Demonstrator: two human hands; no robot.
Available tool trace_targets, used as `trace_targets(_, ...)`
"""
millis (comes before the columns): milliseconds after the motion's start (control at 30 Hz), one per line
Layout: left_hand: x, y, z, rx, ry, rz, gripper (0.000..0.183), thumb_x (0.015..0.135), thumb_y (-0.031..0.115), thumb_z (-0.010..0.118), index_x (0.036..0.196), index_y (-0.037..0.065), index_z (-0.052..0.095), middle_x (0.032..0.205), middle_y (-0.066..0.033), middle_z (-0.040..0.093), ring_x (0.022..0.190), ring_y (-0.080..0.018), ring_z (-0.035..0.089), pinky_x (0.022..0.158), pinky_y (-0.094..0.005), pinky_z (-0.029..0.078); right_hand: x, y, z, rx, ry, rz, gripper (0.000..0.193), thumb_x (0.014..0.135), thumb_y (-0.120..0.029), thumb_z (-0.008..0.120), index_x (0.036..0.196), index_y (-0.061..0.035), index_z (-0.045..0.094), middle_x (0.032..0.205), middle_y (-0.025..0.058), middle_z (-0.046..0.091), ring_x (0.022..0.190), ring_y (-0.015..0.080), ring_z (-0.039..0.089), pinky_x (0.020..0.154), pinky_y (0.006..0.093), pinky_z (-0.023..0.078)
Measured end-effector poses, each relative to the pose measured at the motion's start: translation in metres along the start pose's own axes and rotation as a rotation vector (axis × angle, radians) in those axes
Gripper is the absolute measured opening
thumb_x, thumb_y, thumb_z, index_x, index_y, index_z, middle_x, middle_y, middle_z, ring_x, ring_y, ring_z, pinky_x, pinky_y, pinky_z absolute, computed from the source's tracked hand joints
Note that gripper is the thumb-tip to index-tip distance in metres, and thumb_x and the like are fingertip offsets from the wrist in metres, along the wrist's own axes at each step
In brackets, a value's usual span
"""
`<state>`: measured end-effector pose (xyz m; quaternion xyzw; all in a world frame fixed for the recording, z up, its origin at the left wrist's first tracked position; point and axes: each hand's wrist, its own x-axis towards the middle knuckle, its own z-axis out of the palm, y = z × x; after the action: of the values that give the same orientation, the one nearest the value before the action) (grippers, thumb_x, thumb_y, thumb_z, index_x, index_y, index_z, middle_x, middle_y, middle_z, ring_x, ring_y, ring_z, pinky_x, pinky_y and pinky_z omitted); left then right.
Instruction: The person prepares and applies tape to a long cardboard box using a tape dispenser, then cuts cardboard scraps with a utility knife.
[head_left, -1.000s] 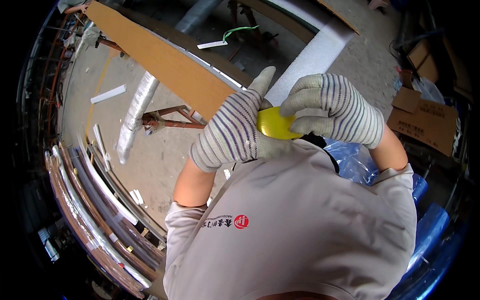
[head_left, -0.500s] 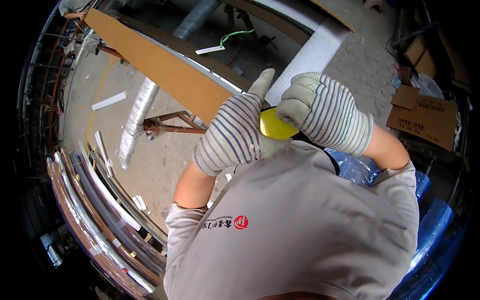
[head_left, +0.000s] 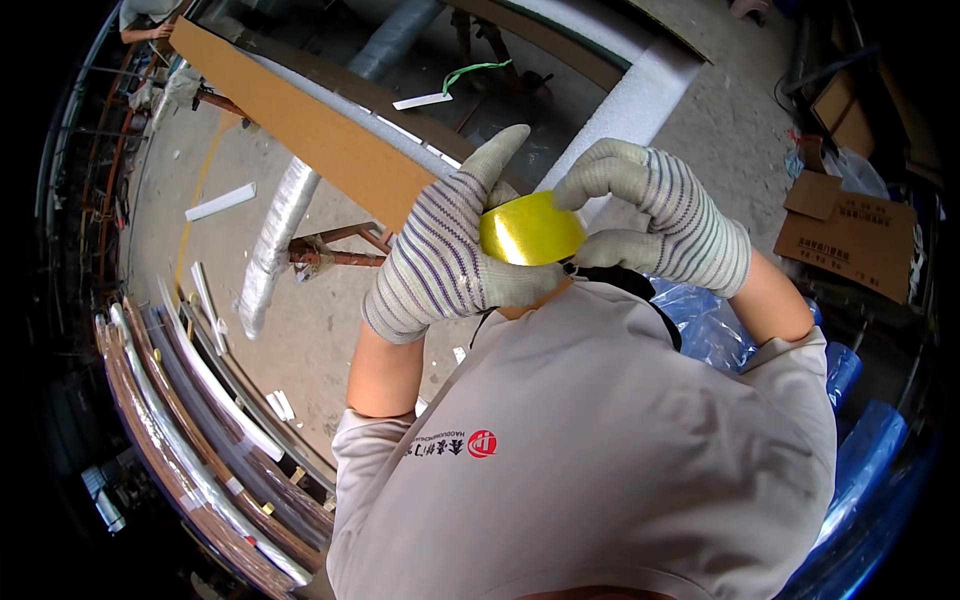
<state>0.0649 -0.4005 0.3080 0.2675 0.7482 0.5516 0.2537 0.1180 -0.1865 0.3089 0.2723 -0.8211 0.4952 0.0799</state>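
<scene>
A roll of glossy yellow adhesive tape (head_left: pixel 532 230) is held close in front of my chest. Round its left side curls my left hand (head_left: pixel 435 250), in a pale knit glove with dark stripes; one finger points upward, clear of the tape. My right hand (head_left: pixel 660 215), gloved alike, has its bent fingertips at the roll's right edge and its thumb lower down on the same side. A loose tape end cannot be made out. Beyond the hands stands a frame with a brown cardboard strip (head_left: pixel 300 110) and white foam padding (head_left: pixel 640 100) along its sides.
A white strip with a green tie (head_left: pixel 422 101) lies across the frame. Film-wrapped long profiles (head_left: pixel 200 460) are stacked at the left. Cardboard boxes (head_left: pixel 850 235) and blue film rolls (head_left: pixel 865 460) are at the right. Another person's hand (head_left: pixel 160 32) touches the strip's far left end.
The tape roll has shifted left and turned, so more of its yellow face shows. My right hand's fist has loosened, its thumb and fingers now spread along the roll's edge.
</scene>
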Motion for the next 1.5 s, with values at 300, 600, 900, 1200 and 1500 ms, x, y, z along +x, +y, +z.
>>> trace_targets(300, 0.003, 0.001, 0.000, 0.063, -0.091, -0.018, 0.100, 0.054, 0.025, 0.085, 0.135, -0.005, 0.035, 0.089, -0.0111, 0.063, 0.081, -0.0171, 0.061, 0.076, -0.0270, 0.049, 0.010, -0.001, 0.011, -0.265, -0.038, -0.074, 0.008, 0.075, -0.017, 0.062, 0.077, -0.0096, 0.062, 0.073, 0.0068, 0.057, 0.069, 0.0267, 0.056, 0.065, 0.0376, 0.044)
trace_targets(600, -0.003, -0.017, -0.018, -0.013, 0.043, 0.073, 0.094, 0.050, 0.023, 0.083, 0.132, 0.001, 0.043, 0.077, -0.0031, 0.064, 0.074, -0.0121, 0.060, 0.075, -0.0254, 0.047, -0.008, 0.001, -0.007, 0.061, -0.135, -0.023, 0.010, 0.076, -0.014, 0.066, 0.078, -0.0050, 0.061, 0.075, 0.0057, 0.056, 0.069, 0.0248, 0.057, 0.061, 0.0334, 0.046)
trace_targets(900, -0.004, -0.016, -0.022, -0.202, 0.009, 0.086, 0.099, 0.045, 0.022, 0.083, 0.134, 0.004, 0.043, 0.080, -0.0026, 0.064, 0.075, -0.0132, 0.060, 0.076, -0.0263, 0.047, -0.033, 0.019, -0.036, 0.635, -0.019, 0.376, 0.032, 0.088, -0.026, 0.057, 0.066, -0.0040, 0.056, 0.054, 0.0019, 0.047, 0.053, 0.0152, 0.048, 0.059, 0.0276, 0.043)
trace_targets(1200, -0.002, 0.000, 0.001, -0.195, -0.078, 0.055, 0.104, 0.051, 0.010, 0.078, 0.142, 0.004, 0.029, 0.087, -0.0070, 0.067, 0.083, -0.0138, 0.064, 0.082, -0.0283, 0.047, 0.012, 0.012, -0.017, 0.283, -0.198, 0.381, 0.037, 0.075, -0.019, 0.072, 0.105, -0.0001, 0.061, 0.095, 0.0078, 0.064, 0.088, 0.0145, 0.060, 0.082, 0.0278, 0.048)
trace_targets(1500, -0.006, 0.004, -0.003, 0.155, -0.266, 0.072, 0.099, 0.066, 0.026, 0.078, 0.143, -0.001, 0.022, 0.127, -0.0216, 0.052, 0.114, -0.0290, 0.055, 0.097, -0.0322, 0.040, 0.034, 0.007, -0.009, 0.407, -0.551, 0.636, 0.025, 0.077, -0.018, 0.072, 0.091, 0.0017, 0.066, 0.075, 0.0048, 0.064, 0.064, 0.0090, 0.059, 0.055, 0.0212, 0.048)
